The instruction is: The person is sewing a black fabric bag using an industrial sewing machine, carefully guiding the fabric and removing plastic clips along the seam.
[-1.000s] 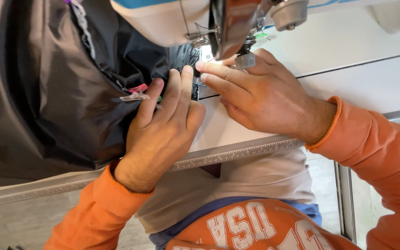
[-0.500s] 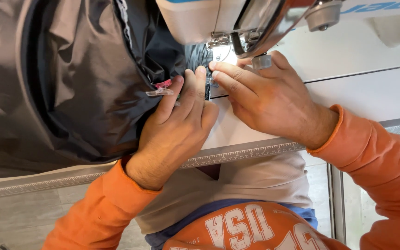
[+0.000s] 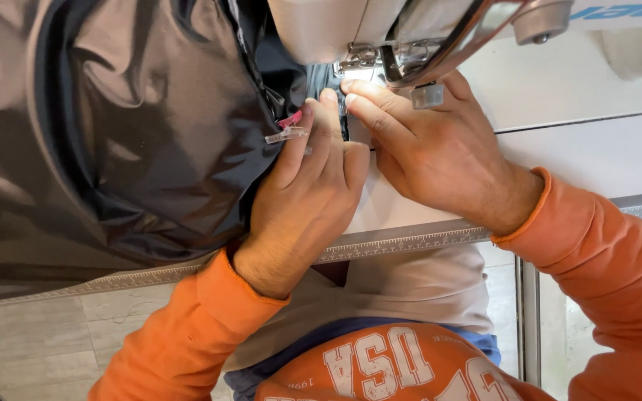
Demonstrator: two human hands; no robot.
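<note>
- The left hand [image 3: 307,194] lies flat, fingers pressing the glossy black fabric [image 3: 113,141] just before the white sewing machine head [image 3: 321,26]; its grip is released, palm down.
- The right hand [image 3: 440,152] also presses with extended fingers, grasping nothing.
- Small pink and clear plastic clips [image 3: 288,128] remain on the seam, so stitching looks unfinished.
- The pale worktop [image 3: 596,152] has a ruler-marked edge; a grey tiled floor [image 3: 53,341] lies below.

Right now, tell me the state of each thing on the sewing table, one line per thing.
Left hand: flat, fingers pressing the dark fabric down.
Right hand: fingertips on the fabric beside the needle area.
Dark fabric: shiny, bunched in folds left of the machine.
Sewing clips: pink and clear, clamped on the fabric edge.
Sewing machine: head over the fabric; needle hidden.
</note>
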